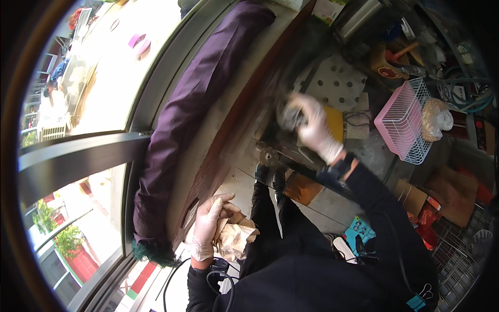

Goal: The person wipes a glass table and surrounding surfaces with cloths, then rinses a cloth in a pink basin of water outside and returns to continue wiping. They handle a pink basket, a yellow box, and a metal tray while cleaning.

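My right hand (317, 130), in a pale thin glove, reaches forward over a dark surface. Its fingers hold a grey wad (289, 116), too blurred to tell whether it is cloth or something else. Just beside that hand lies a flat yellow object (334, 124), partly covered by it. Lower down, near my legs, my gloved left hand (208, 224) has crumpled brown paper (236, 237) in its grip, the fingers curled over the paper's upper part. A round metal fitting (268, 155) stands below the grey wad, above my feet.
A purple fabric roll (187, 105) runs along the window frame on the left. To the right stand a pink and white wire basket (403, 121) and a knotted plastic bag (433, 119) with beige contents. A dotted sheet (335, 84) lies farther back. Cardboard (454, 195) sits at the lower right.
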Demonstrator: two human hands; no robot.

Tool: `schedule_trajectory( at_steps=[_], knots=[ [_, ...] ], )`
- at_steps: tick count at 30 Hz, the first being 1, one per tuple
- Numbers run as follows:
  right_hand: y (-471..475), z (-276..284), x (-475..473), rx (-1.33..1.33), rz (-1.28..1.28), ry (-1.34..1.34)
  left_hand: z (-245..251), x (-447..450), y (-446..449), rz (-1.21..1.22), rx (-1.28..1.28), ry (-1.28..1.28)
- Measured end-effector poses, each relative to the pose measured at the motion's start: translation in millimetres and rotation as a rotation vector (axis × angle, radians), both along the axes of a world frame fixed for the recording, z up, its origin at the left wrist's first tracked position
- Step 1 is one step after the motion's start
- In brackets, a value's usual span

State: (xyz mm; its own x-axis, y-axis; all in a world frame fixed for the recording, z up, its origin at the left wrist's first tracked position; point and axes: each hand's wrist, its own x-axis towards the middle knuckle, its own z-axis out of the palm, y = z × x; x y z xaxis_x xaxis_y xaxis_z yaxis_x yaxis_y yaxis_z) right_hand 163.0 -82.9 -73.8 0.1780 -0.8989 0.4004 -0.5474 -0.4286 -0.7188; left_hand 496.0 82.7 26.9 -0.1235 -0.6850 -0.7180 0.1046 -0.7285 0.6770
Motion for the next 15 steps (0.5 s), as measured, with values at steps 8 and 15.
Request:
schedule_trajectory(
  at_steps=[8, 15],
  knots=[
    [12, -38, 43, 0.015, 0.015, 0.104, 0, -22, 13, 0.249, -0.041, 0.007],
    [134, -4, 121, 0.185, 0.473, -0.148, 25, -18, 24, 0.253, -0.171, -0.027]
  ],
)
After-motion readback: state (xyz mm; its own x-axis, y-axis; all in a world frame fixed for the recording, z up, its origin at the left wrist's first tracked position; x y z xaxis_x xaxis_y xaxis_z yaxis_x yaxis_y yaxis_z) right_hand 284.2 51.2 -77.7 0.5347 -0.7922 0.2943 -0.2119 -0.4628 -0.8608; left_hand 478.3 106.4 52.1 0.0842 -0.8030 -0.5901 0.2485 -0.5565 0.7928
